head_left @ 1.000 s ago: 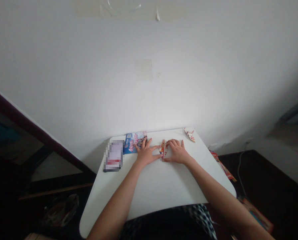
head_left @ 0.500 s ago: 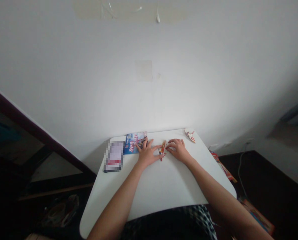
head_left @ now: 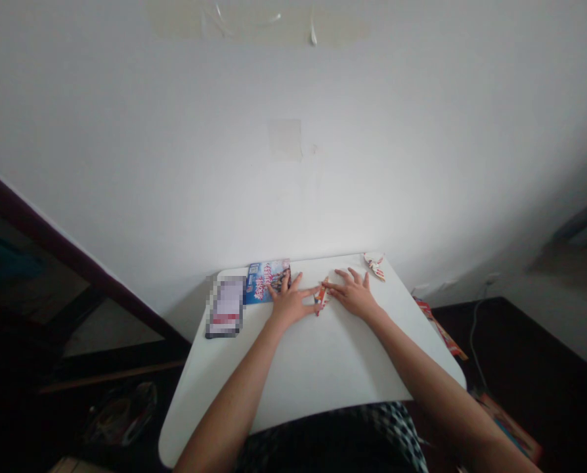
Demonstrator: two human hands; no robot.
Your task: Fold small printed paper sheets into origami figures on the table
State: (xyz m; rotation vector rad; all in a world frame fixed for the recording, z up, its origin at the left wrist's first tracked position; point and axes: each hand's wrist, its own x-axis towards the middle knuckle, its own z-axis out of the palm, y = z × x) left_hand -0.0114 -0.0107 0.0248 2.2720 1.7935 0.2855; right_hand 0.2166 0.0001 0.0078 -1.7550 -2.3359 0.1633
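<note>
A small folded piece of printed paper, orange and white, lies on the white table between my hands. My left hand rests flat with fingers spread, its thumb and forefinger touching the paper's left side. Fingers stretched out, my right hand lies flat and presses on the paper's right part, which is mostly hidden under it. Neither hand grips anything.
A blue printed leaflet lies just behind my left hand. A blurred-out phone-sized object sits at the table's left. A small folded paper figure stands at the far right corner. Boxes and a cable lie on the floor to the right.
My right hand let the paper flap down, uncurled its fingers and now lies flat on the paper. My left hand has stayed in place.
</note>
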